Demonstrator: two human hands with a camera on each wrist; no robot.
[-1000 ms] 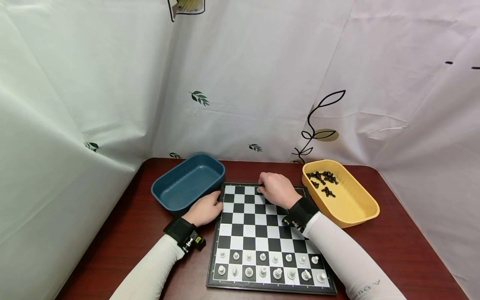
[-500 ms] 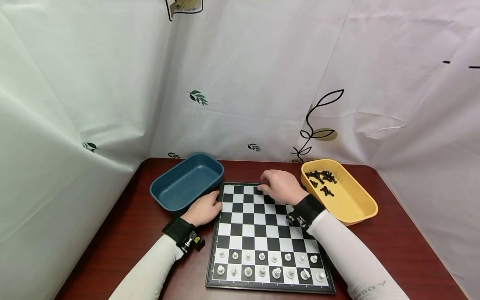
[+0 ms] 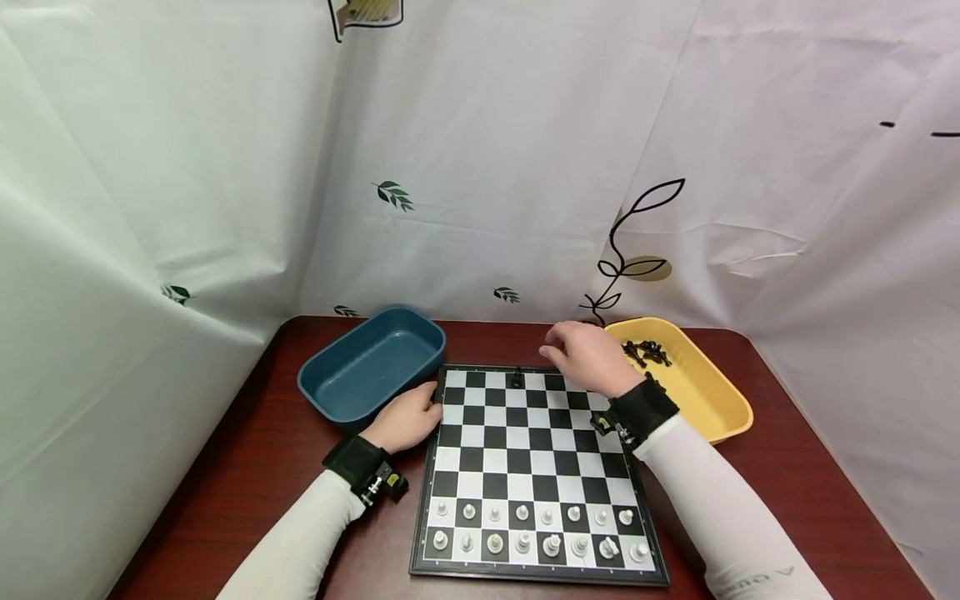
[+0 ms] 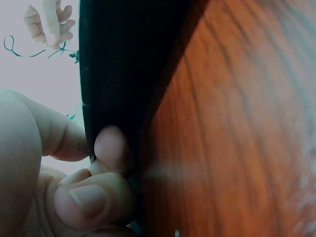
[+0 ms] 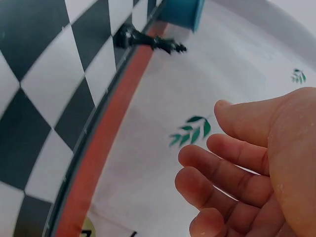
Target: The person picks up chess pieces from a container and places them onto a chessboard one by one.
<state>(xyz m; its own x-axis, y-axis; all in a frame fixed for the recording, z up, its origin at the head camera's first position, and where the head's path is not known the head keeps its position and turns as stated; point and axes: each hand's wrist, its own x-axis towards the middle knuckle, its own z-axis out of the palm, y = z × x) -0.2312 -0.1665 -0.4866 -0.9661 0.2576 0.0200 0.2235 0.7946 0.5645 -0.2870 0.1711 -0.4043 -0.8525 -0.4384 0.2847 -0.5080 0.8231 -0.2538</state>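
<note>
1. Black-and-white squares fill the chessboard point(image 3: 536, 467) in the head view, lying flat on the red-brown wooden worktop point(image 3: 787, 500). The left hand point(image 3: 408, 417) rests at the board's far left edge, fingers curled against the rim, likely to keep it from sliding. The right hand point(image 3: 588, 357) hovers over the board's far right corner, next to the yellow tray point(image 3: 712, 408), fingers loose and holding nothing I can see. One black piece point(image 3: 517, 377) stands upright and alone on the far row, clear of both hands. Sixteen white pieces point(image 3: 536, 533) stand in two rows of eight on the near side. A heap of black pieces point(image 3: 648, 352) lies in the yellow tray, too tangled to count. One blue tray point(image 3: 371, 362) sits beside the board's far left corner.

2. From the left wrist, the fingers point(image 4: 111, 148) press the board's dark edge point(image 4: 123, 74), with the thumb tucked below and wood grain alongside.

3. From the right wrist, the right hand's point(image 5: 256, 168) fingers are spread, slightly bent and bare. The single black piece point(image 5: 148, 42) stands at the board's border point(image 5: 89, 133).
</note>
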